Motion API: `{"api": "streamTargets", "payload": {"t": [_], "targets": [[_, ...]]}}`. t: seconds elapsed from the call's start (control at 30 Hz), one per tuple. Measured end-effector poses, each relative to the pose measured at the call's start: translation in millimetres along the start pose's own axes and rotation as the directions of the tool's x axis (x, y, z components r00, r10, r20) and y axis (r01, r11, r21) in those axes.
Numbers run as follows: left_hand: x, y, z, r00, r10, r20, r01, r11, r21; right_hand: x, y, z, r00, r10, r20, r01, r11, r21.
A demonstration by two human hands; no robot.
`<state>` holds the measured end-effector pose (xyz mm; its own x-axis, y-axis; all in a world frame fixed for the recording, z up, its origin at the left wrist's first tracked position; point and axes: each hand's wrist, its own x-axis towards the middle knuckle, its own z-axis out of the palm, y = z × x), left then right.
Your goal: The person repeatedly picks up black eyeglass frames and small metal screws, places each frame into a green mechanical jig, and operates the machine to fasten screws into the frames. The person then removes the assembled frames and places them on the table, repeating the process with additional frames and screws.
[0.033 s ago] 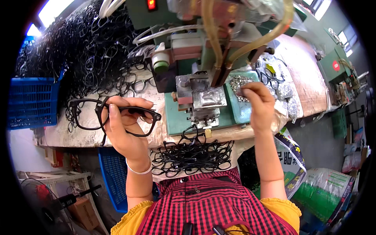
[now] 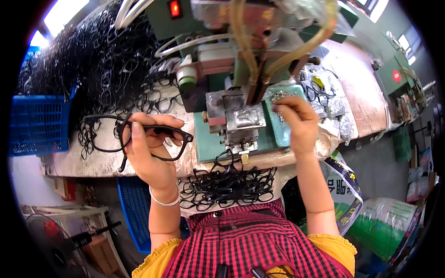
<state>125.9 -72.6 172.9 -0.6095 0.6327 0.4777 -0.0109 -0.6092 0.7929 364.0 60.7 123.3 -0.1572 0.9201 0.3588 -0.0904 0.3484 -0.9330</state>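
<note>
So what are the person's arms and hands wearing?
Both forearms are bare, with no gloves on either hand. The left hand has a thin, pale, ring-shaped bangle around its wrist. The right hand wears nothing on its wrist that shows. Near the bottom edge, short, puffy yellow sleeves with gathered cuffs cover the upper arms, beside a red-and-black checked apron.

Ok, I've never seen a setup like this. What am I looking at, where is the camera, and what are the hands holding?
The view comes from a camera worn on the person's head, looking down at a workbench. The left hand holds a black eyeglass frame. The right hand reaches into a tray of small metal parts beside a green bench machine with hoses. A large heap of black frames lies on the bench, and more frames rest in the lap.
</note>
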Motion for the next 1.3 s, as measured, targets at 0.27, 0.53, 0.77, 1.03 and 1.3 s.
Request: {"api": "streamTargets", "payload": {"t": [0.27,0.53,0.77,1.03,1.3], "targets": [[14.3,8.4,26.5,0.980,0.156,0.120,-0.159,0.987,0.014,0.8,2.1,51.9,0.944,-0.331,0.007,0.328,0.932,-0.153],[31.9,9.3,59.9,0.938,0.300,0.176,-0.339,0.898,0.279,-8.5,3.7,56.6,0.992,-0.086,0.088,0.055,0.950,0.309],[31.9,12.8,61.5,0.951,0.235,0.202,-0.284,0.919,0.273,-18.5,0.3,68.6,0.997,-0.021,0.070,-0.009,0.916,0.401],[-48.3,30.9,36.0,0.274,-0.787,0.553,0.917,0.388,0.097,3.9,31.0,-32.3,0.978,-0.196,0.068,0.148,0.430,-0.891],[-33.1,-3.1,64.8,0.095,-0.880,0.466,0.986,0.148,0.079,23.2,45.8,-60.2,0.946,-0.314,-0.086,0.138,0.626,-0.767]]}}
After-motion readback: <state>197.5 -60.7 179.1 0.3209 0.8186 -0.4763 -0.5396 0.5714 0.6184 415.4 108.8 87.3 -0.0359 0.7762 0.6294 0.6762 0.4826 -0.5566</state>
